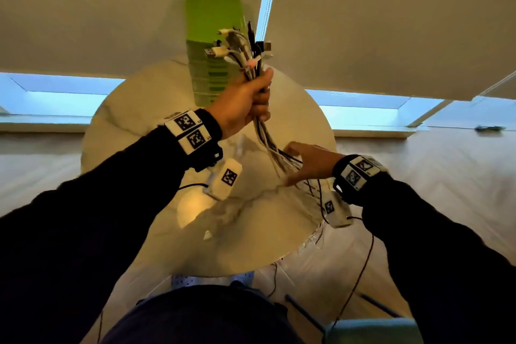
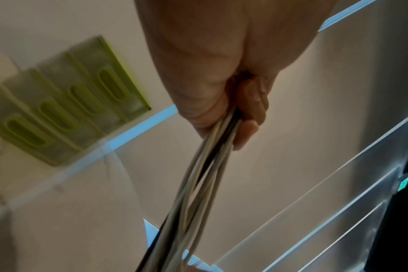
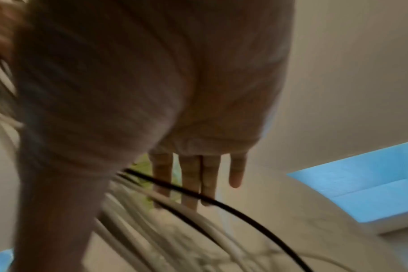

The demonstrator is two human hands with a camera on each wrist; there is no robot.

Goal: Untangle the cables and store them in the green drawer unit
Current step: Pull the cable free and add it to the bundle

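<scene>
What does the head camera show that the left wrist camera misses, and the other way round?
Only the head view shows the plug ends fanned out above the left hand, the right hand open among the hanging strands, and the round table. Only the left wrist view shows the drawer handles and the fingers curled round the cables. Both show the left hand gripping the bundle and the green drawer unit.

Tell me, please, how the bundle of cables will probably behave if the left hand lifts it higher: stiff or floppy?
Probably floppy: below the left hand the cables hang and fan out loosely toward the right hand. Above the fist the short connector ends stand up, so short lengths seem stiffer. Strands may slip; they look smooth.
</scene>
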